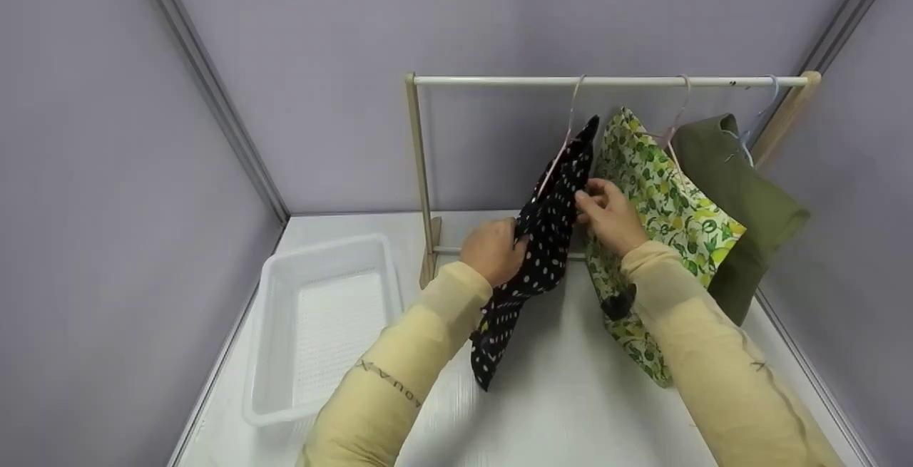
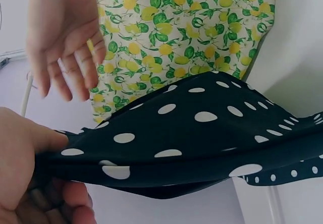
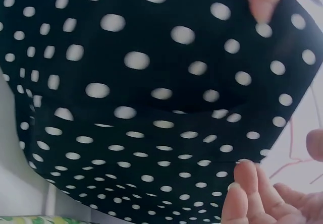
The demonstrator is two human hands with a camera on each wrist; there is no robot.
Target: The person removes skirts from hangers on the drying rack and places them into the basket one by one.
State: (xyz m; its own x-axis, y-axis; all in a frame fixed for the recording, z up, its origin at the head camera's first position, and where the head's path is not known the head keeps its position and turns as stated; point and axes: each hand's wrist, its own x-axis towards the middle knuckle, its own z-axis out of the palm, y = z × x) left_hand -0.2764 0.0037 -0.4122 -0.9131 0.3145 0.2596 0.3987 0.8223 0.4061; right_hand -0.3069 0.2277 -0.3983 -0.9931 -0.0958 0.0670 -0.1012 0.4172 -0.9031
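A black garment with white polka dots (image 1: 548, 253) hangs on a pink wire hanger (image 1: 573, 112) from the rail. My left hand (image 1: 493, 252) grips the garment's near side, the cloth bunched between thumb and curled fingers in the left wrist view. On its other side is my right hand (image 1: 612, 217), fingertips close by the cloth. Seen from the left wrist, that right hand (image 2: 65, 42) has loosely extended fingers and holds nothing. In the right wrist view its fingertips (image 3: 246, 176) overlap the dotted cloth's edge, thumb apart.
The white rail (image 1: 499, 81) stands on wooden legs near the back wall. A lemon-print garment (image 1: 663, 203) and an olive-green one (image 1: 760, 217) hang to the right, close by my right arm. A white plastic basket (image 1: 282, 339) sits at left on the white table.
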